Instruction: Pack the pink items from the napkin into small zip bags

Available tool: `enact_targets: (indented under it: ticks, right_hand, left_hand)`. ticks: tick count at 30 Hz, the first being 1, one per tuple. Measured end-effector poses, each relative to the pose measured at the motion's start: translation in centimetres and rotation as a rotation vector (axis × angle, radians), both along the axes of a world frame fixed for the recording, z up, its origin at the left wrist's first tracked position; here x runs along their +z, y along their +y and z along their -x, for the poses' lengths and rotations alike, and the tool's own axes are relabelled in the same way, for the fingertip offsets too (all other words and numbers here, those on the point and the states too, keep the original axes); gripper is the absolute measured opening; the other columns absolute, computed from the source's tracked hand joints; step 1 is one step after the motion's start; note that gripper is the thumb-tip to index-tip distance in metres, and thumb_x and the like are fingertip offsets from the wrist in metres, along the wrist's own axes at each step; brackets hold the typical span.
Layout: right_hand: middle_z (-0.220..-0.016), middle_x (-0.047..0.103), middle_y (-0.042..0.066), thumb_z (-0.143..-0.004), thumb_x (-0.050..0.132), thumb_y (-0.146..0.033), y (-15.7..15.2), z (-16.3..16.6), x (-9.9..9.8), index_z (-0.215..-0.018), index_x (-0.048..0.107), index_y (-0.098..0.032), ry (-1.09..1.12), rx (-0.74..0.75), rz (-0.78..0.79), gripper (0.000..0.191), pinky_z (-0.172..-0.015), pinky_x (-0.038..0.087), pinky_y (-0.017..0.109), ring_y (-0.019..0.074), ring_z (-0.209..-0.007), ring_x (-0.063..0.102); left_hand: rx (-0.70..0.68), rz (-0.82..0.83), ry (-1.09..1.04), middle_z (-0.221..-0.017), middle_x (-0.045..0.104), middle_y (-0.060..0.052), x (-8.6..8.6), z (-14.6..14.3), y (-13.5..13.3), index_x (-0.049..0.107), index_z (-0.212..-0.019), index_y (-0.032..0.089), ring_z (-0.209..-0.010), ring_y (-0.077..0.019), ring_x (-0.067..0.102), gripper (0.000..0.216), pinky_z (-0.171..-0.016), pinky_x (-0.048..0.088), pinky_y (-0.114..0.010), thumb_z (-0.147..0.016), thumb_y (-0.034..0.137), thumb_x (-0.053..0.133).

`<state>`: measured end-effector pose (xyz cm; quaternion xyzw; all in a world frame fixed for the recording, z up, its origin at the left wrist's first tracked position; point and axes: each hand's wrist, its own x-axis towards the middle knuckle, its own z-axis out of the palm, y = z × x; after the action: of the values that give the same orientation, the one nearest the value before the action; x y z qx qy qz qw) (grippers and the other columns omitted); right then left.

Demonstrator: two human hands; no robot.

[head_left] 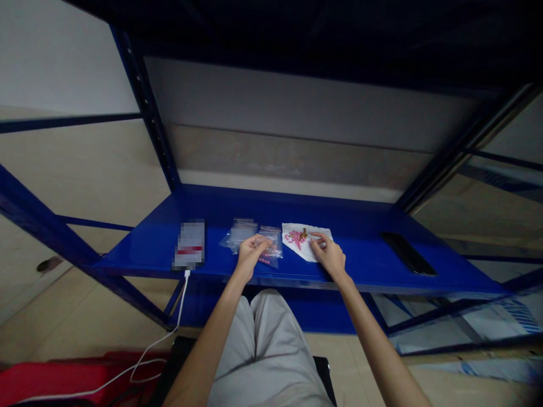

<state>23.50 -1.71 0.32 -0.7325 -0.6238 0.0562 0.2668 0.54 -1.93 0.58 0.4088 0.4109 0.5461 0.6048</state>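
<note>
My left hand (253, 252) is closed, thumb and fingers pinching the top of a small clear zip bag (275, 262). Pink beads (263, 260) show through the plastic. More clear zip bags (244, 229) lie just beyond it on the left. At the right, a white sheet (311, 254) carries a loose heap of pink beads (293, 237) with a small gold-brown piece (304, 232) among them. Over the sheet's right side, my right hand (330, 253) has thumb and forefinger drawn together beside the heap; whatever is between the tips is too small to make out.
Everything lies on a blue metal shelf (237, 200) with uprights on both sides. A phone (190, 244) with a white charging cable (180, 314) is at the left, and a black phone-like object (408, 254) at the right. Another shelf overhangs above.
</note>
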Motion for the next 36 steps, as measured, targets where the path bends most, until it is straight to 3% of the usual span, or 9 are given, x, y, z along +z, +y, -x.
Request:
enact_targets:
  ticks: [6, 12, 18, 23, 27, 33, 36]
  right_hand:
    - [-0.114, 0.053, 0.002, -0.087, 0.042, -0.031, 1.7, 0.0, 1.2, -0.106, 0.061, -0.032, -0.238, 0.238, -0.073, 0.027, -0.058, 0.042, 0.021, 0.0153, -0.083, 0.059]
    - [-0.115, 0.052, 0.0, -0.086, 0.044, -0.036, 2.2, -0.2, 2.3, -0.091, 0.068, -0.031, -0.326, 0.295, -0.065, 0.024, -0.055, 0.041, 0.02, 0.0125, -0.075, 0.061]
    - [-0.108, 0.056, 0.001, -0.085, 0.048, -0.034, 2.7, -0.4, 3.5, -0.091, 0.068, -0.029, -0.241, 0.356, -0.073, 0.021, -0.056, 0.042, 0.021, 0.0104, -0.066, 0.059]
    - [-0.103, 0.059, 0.002, -0.082, 0.052, -0.035, 3.6, -0.2, 3.9, -0.087, 0.069, -0.027, -0.195, 0.348, -0.017, 0.02, -0.056, 0.041, 0.022, 0.0102, -0.063, 0.058]
    - [-0.098, 0.061, 0.002, -0.077, 0.056, -0.043, 3.5, 0.7, 3.7, -0.079, 0.071, -0.027, -0.237, 0.291, 0.001, 0.022, -0.055, 0.039, 0.022, 0.0142, -0.074, 0.059]
    - [-0.093, 0.062, 0.004, -0.074, 0.057, -0.043, 2.8, 2.0, 3.6, -0.072, 0.071, -0.024, -0.186, 0.193, -0.023, 0.024, -0.056, 0.04, 0.022, 0.0176, -0.079, 0.06]
    - [-0.092, 0.062, 0.005, -0.073, 0.058, -0.044, 2.2, 2.8, 4.8, -0.075, 0.071, -0.022, -0.074, 0.249, -0.106, 0.025, -0.058, 0.043, 0.023, 0.0162, -0.073, 0.059]
  left_hand:
    - [-0.053, 0.017, 0.064, -0.068, 0.068, -0.005, -0.1, 0.0, -0.1, 0.063, -0.078, 0.013, -0.051, -0.0133, 0.06, 0.034, -0.035, 0.047, -0.02, -0.06, 0.04, 0.07]
    - [-0.071, 0.0, 0.099, -0.07, 0.069, -0.008, -0.2, -0.1, -0.2, 0.064, -0.076, 0.012, -0.054, -0.014, 0.061, 0.033, -0.031, 0.04, -0.016, -0.059, 0.04, 0.07]
    - [-0.036, -0.017, 0.077, -0.067, 0.068, -0.007, 0.1, -0.1, -0.3, 0.064, -0.074, 0.012, -0.051, -0.0129, 0.059, 0.031, -0.031, 0.04, -0.016, -0.059, 0.038, 0.07]
    - [-0.041, -0.014, 0.066, -0.068, 0.069, -0.007, -0.2, -0.1, -0.2, 0.064, -0.076, 0.013, -0.053, -0.0144, 0.06, 0.031, -0.03, 0.04, -0.017, -0.06, 0.038, 0.069]
    - [-0.045, -0.014, 0.061, -0.068, 0.068, -0.007, -0.5, -0.1, -0.1, 0.065, -0.079, 0.013, -0.054, -0.0152, 0.061, 0.032, -0.031, 0.041, -0.017, -0.061, 0.039, 0.069]
    - [-0.051, -0.044, 0.058, -0.066, 0.067, -0.007, -0.3, -0.1, -0.2, 0.066, -0.076, 0.012, -0.056, -0.0156, 0.062, 0.029, -0.033, 0.042, -0.017, -0.059, 0.035, 0.07]
    - [-0.05, -0.033, 0.069, -0.066, 0.067, -0.007, 0.0, -0.1, -0.4, 0.066, -0.075, 0.012, -0.057, -0.0159, 0.062, 0.028, -0.032, 0.042, -0.016, -0.057, 0.034, 0.071]
